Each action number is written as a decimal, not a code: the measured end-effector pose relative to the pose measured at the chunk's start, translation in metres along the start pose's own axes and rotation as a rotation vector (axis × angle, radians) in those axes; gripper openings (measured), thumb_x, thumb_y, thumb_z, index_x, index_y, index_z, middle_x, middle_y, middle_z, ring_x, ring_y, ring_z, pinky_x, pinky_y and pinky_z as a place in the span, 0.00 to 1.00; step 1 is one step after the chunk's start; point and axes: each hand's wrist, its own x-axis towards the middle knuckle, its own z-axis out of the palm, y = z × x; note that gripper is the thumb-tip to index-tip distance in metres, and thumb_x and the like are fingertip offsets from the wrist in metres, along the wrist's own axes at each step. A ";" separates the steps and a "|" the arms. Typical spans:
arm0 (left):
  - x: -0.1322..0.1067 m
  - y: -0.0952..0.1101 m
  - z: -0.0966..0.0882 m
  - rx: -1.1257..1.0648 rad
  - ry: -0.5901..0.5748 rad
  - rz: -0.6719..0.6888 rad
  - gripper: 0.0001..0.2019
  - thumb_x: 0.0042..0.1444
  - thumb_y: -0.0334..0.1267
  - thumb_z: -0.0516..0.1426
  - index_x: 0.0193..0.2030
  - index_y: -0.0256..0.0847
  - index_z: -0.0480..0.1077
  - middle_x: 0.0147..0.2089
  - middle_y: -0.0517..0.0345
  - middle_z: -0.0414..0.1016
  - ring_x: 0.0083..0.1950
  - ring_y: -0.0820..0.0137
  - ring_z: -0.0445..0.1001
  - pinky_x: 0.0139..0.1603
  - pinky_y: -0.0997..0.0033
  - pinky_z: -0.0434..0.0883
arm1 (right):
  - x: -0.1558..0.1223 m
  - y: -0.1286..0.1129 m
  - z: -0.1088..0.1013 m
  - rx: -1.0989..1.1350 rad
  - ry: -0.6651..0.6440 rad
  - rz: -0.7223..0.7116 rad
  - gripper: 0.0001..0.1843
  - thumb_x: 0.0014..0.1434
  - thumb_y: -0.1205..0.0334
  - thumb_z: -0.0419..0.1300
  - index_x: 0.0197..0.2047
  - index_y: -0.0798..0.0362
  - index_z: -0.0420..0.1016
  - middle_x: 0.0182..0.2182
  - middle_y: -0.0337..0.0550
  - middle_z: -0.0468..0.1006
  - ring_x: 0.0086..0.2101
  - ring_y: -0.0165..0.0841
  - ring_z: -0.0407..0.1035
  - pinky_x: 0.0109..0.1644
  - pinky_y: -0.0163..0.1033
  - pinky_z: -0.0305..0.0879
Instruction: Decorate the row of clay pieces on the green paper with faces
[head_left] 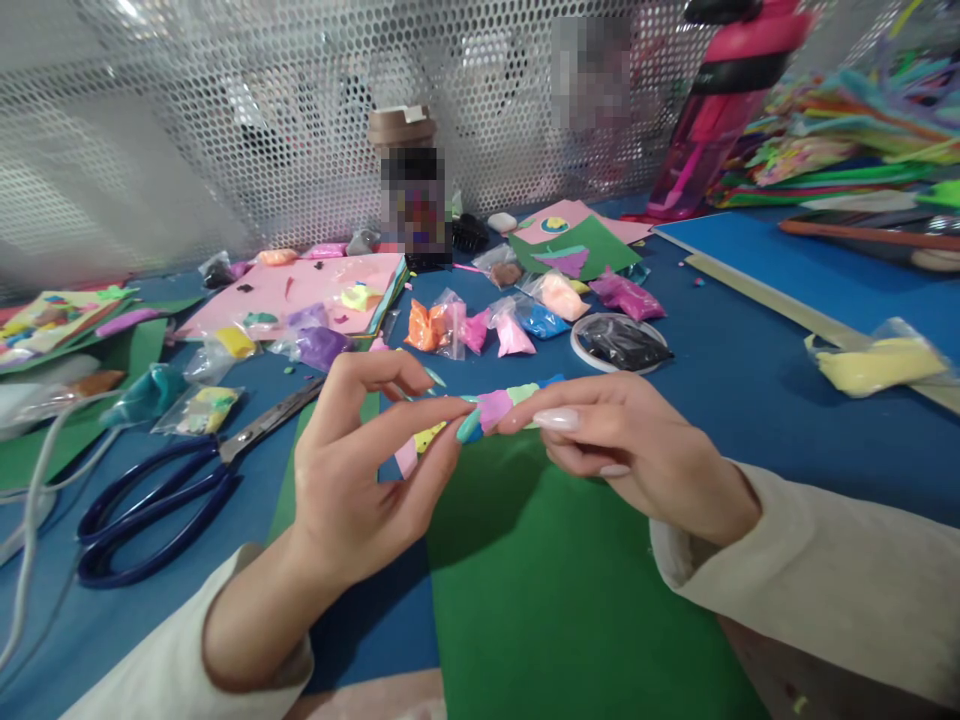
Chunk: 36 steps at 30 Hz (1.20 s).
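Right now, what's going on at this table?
A person pinches a small multicoloured piece, partly pink, pale green and blue, between the fingertips of the left hand and right hand, above a green sheet. Scissors lie to the left; small bags of coloured material lie beyond the hands.

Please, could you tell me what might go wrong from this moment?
The colourful piece, pinched by the left hand and right hand, looks soft; pressing could perhaps deform it. The scissors lie with their blades pointing towards the left hand, so a careless movement might knock them.
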 end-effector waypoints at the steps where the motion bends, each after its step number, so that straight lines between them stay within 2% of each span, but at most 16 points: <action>1: 0.000 0.000 0.000 0.005 0.008 0.006 0.11 0.51 0.28 0.57 0.39 0.46 0.70 0.40 0.56 0.62 0.38 0.71 0.66 0.37 0.66 0.71 | 0.000 0.000 0.000 0.001 -0.004 -0.008 0.12 0.55 0.60 0.56 0.34 0.60 0.77 0.11 0.29 0.51 0.14 0.20 0.43 0.18 0.33 0.37; 4: 0.000 0.000 0.001 0.005 0.032 -0.010 0.10 0.50 0.28 0.59 0.37 0.48 0.71 0.40 0.57 0.63 0.39 0.70 0.67 0.37 0.65 0.71 | 0.000 -0.001 0.000 -0.002 -0.013 -0.023 0.12 0.55 0.59 0.57 0.31 0.59 0.76 0.11 0.29 0.50 0.14 0.20 0.43 0.18 0.33 0.37; 13: 0.001 0.002 0.000 0.028 0.064 -0.042 0.07 0.50 0.30 0.60 0.31 0.50 0.70 0.38 0.57 0.62 0.39 0.69 0.67 0.35 0.62 0.72 | 0.000 -0.005 0.004 -0.125 0.080 -0.013 0.09 0.51 0.60 0.60 0.29 0.59 0.75 0.12 0.29 0.54 0.15 0.20 0.46 0.17 0.32 0.39; 16: 0.001 -0.001 0.000 0.013 0.046 -0.010 0.09 0.49 0.29 0.60 0.32 0.50 0.70 0.39 0.58 0.61 0.39 0.70 0.67 0.36 0.64 0.72 | 0.001 -0.006 0.003 -0.146 0.074 -0.012 0.10 0.52 0.60 0.58 0.29 0.59 0.75 0.11 0.30 0.54 0.14 0.20 0.46 0.17 0.32 0.40; 18: 0.001 -0.004 -0.001 0.033 0.057 0.061 0.10 0.48 0.27 0.61 0.34 0.48 0.71 0.39 0.58 0.62 0.39 0.72 0.67 0.36 0.66 0.71 | 0.000 -0.007 0.004 -0.198 0.059 -0.027 0.11 0.53 0.61 0.57 0.29 0.59 0.76 0.12 0.30 0.54 0.15 0.21 0.46 0.17 0.32 0.41; 21: 0.000 -0.008 -0.003 0.134 0.046 0.172 0.11 0.48 0.27 0.61 0.37 0.46 0.71 0.41 0.57 0.64 0.40 0.70 0.68 0.37 0.65 0.71 | -0.004 -0.004 0.009 -0.397 -0.007 -0.092 0.10 0.52 0.64 0.56 0.27 0.59 0.76 0.14 0.32 0.56 0.15 0.21 0.47 0.17 0.31 0.44; 23: 0.000 -0.010 -0.004 0.199 0.004 0.195 0.11 0.49 0.28 0.60 0.39 0.47 0.70 0.43 0.55 0.65 0.42 0.68 0.68 0.38 0.62 0.71 | -0.009 -0.001 0.013 -0.548 -0.101 -0.207 0.08 0.50 0.67 0.57 0.28 0.60 0.77 0.15 0.34 0.60 0.16 0.21 0.49 0.17 0.31 0.46; 25: 0.000 -0.010 -0.005 0.231 -0.020 0.208 0.12 0.50 0.28 0.59 0.39 0.48 0.70 0.43 0.55 0.66 0.42 0.67 0.68 0.37 0.61 0.70 | -0.013 0.002 0.016 -0.701 -0.214 -0.340 0.10 0.49 0.66 0.58 0.34 0.61 0.77 0.19 0.38 0.66 0.18 0.24 0.56 0.20 0.31 0.51; 27: -0.001 -0.011 -0.006 0.238 -0.024 0.243 0.11 0.49 0.29 0.60 0.38 0.47 0.70 0.43 0.54 0.66 0.41 0.67 0.68 0.36 0.61 0.70 | -0.017 0.005 0.018 -0.898 -0.300 -0.396 0.19 0.50 0.62 0.58 0.45 0.61 0.75 0.24 0.42 0.71 0.22 0.29 0.63 0.23 0.34 0.54; 30: -0.001 -0.013 -0.005 0.229 -0.008 0.256 0.09 0.48 0.30 0.61 0.36 0.47 0.70 0.42 0.55 0.66 0.41 0.67 0.69 0.35 0.63 0.69 | -0.021 0.007 0.021 -1.143 -0.372 -0.340 0.27 0.55 0.54 0.55 0.55 0.60 0.67 0.28 0.43 0.74 0.24 0.34 0.67 0.26 0.38 0.54; 36: 0.001 -0.015 -0.001 0.181 -0.003 0.203 0.08 0.49 0.30 0.60 0.34 0.48 0.69 0.41 0.54 0.65 0.40 0.66 0.69 0.36 0.60 0.70 | -0.022 0.008 0.024 -1.222 -0.500 -0.219 0.33 0.55 0.44 0.53 0.58 0.57 0.62 0.33 0.43 0.76 0.30 0.39 0.70 0.30 0.41 0.56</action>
